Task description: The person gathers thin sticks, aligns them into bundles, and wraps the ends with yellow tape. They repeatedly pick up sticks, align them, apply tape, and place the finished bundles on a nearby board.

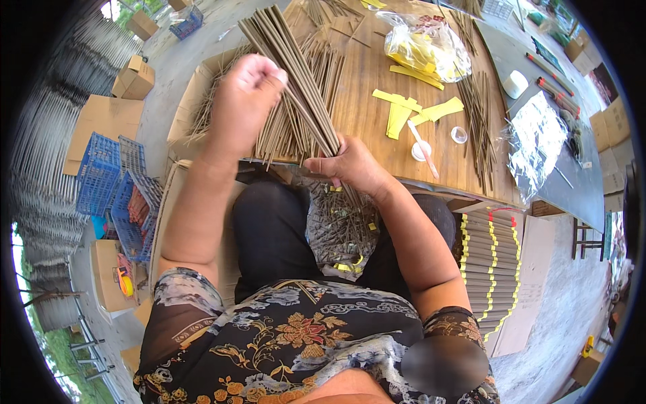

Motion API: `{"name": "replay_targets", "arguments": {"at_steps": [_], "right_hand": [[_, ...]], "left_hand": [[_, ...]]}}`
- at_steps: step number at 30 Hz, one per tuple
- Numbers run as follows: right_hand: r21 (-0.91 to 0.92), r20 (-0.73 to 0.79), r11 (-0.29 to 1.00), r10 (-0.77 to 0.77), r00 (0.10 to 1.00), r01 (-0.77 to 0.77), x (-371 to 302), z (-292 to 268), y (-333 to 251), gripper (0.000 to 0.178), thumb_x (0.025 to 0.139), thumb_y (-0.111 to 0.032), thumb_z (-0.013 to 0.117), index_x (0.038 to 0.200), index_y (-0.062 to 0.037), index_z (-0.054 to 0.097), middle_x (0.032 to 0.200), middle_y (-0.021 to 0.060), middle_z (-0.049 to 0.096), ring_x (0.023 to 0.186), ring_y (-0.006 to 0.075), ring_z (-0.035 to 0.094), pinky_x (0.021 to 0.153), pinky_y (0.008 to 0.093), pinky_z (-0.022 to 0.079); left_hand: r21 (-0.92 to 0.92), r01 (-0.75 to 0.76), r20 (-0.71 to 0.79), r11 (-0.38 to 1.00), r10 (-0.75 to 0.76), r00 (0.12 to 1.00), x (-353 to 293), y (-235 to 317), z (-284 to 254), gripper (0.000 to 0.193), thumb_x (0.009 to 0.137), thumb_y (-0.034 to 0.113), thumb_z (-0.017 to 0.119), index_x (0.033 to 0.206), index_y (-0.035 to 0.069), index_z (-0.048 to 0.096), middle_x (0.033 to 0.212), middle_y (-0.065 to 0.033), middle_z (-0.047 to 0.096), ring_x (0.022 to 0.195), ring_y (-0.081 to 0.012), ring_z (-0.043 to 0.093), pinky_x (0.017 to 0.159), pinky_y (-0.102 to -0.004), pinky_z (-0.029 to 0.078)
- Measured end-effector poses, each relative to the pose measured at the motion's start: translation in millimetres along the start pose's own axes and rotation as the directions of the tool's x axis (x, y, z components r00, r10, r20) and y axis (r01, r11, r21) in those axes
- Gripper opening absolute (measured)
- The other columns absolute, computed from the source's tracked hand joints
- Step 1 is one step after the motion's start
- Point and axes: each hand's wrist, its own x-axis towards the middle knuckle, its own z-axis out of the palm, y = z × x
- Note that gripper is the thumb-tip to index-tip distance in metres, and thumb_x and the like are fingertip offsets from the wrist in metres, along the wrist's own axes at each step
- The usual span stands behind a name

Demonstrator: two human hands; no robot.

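A slanted bundle of thin brown incense sticks [301,79] rises over the table's near edge. My right hand [353,165] is closed around its lower end, thumb across the sticks. Beside the upper part of the bundle is my left hand [252,87], its fingers curled together in a pinch; whether anything small is between them cannot be seen. Under and behind the bundle, many loose sticks [286,138] lie on the wooden table [360,128]. Yellow paper strips [400,111] lie to the right, near a small white lid [421,151] with a flat stick across it.
A clear plastic bag [431,44] of yellow strips stands at the back. More sticks [479,128] lie along the table's right side. Yellow-banded bundles [488,269] are stacked below right. Blue crates [101,175] and cardboard boxes [134,77] stand left. Scraps litter plastic sheeting between my knees.
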Motion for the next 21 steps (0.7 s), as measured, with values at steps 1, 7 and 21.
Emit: {"name": "replay_targets", "arguments": {"at_steps": [1,7,21], "right_hand": [[-0.027,0.000,1.000,0.005,1.000,-0.005,0,0,0,0.019,0.075,-0.012,0.065,0.075,-0.0052,0.047,0.055,-0.0020,0.047,0.040,0.0047,0.040,0.037,0.0203,0.033],[-0.002,0.014,0.999,0.048,0.999,-0.048,5,0,6,0.019,0.075,-0.012,0.066,0.078,-0.0042,0.048,0.056,-0.0010,0.050,0.039,0.0052,0.040,0.037,0.0206,0.034],[0.318,0.052,0.937,0.132,0.990,-0.142,19,6,7,0.020,0.075,-0.009,0.066,0.071,-0.0045,0.046,0.047,-0.0003,0.042,0.035,0.0093,0.041,0.034,0.0216,0.034]], "left_hand": [[0.022,0.003,0.004,1.000,-0.003,1.000,4,9,-8,0.005,0.082,0.009,0.056,0.083,0.005,0.052,0.067,0.0024,0.050,0.058,-0.0045,0.045,0.054,-0.0174,0.037],[0.049,-0.249,-0.245,0.967,0.254,0.936,36,44,-80,0.011,0.083,0.010,0.055,0.089,0.001,0.054,0.067,-0.0007,0.052,0.058,-0.0067,0.046,0.056,-0.0182,0.040],[0.621,0.100,-0.455,0.777,0.254,0.853,71,-60,-169,0.052,0.080,0.014,0.060,0.122,-0.003,0.034,0.098,-0.0113,0.057,0.082,-0.0133,0.054,0.072,-0.0231,0.044]]}}
